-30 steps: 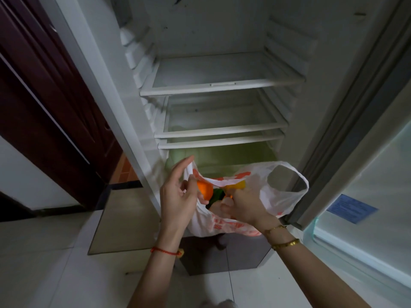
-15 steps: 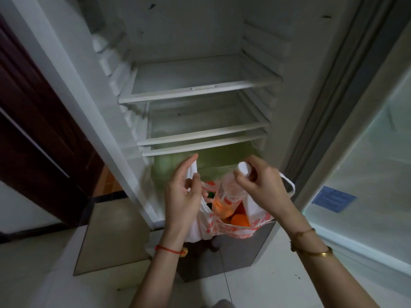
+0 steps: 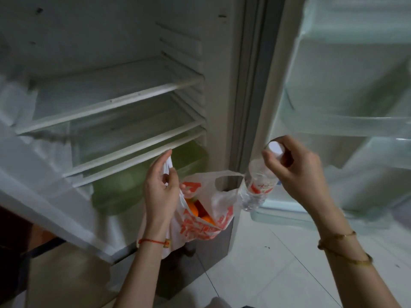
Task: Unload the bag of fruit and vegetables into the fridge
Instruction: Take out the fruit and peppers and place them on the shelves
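The bottle has swung right, clear of the bag, gripped by the right hand; left hand pinches the bag's handle.

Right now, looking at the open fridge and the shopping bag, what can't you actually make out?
- Bag, head view: only some orange fruit shows at its mouth; the printed plastic and the left hand hide the rest.
- Bottle: label print blurred, unreadable; the right hand grips its neck.
- Green drawer: contents hidden behind its tinted front.
- Door shelves: cut off by the right edge.
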The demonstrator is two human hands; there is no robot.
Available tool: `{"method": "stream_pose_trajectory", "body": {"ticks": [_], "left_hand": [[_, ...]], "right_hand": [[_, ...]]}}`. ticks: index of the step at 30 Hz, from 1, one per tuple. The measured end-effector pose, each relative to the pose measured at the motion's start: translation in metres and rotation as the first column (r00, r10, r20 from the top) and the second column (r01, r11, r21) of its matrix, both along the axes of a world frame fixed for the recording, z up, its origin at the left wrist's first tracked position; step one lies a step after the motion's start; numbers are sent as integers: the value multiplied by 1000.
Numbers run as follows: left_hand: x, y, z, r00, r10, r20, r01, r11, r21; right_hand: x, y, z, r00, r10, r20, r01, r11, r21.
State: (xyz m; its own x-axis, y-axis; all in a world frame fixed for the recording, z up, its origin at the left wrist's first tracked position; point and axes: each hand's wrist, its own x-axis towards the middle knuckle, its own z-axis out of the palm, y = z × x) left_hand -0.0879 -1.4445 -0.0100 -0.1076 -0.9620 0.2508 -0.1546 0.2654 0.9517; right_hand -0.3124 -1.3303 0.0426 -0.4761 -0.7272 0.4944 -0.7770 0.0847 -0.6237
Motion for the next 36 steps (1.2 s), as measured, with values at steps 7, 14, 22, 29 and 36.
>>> {"method": "stream_pose_trajectory", "body": {"ticks": [7,14,22,29,36], "left_hand": [[-8,-11,-3,999,3,33,-1,999,-46],[-2,-21,-9,1000,26,11,-25,999,-38],[2,-24,-10,999,37,-1,-37,999,-39],[5,-24,-10,999,23,-28,-23,1000,10],[17,-21,-6,998,65,-18,-66,998,-20]], "right_hand": [[-37,16,-29,985,-101,-138,114,990,85],[-55,-6,-80,994,-97,-49,106,970,218],[-51,-19,-108,992,-118,33,98,926,364],[-55,-21,-102,988,-129,85,78,892,445],[-54,-15,-75,987,-93,-130,156,737,658]]}}
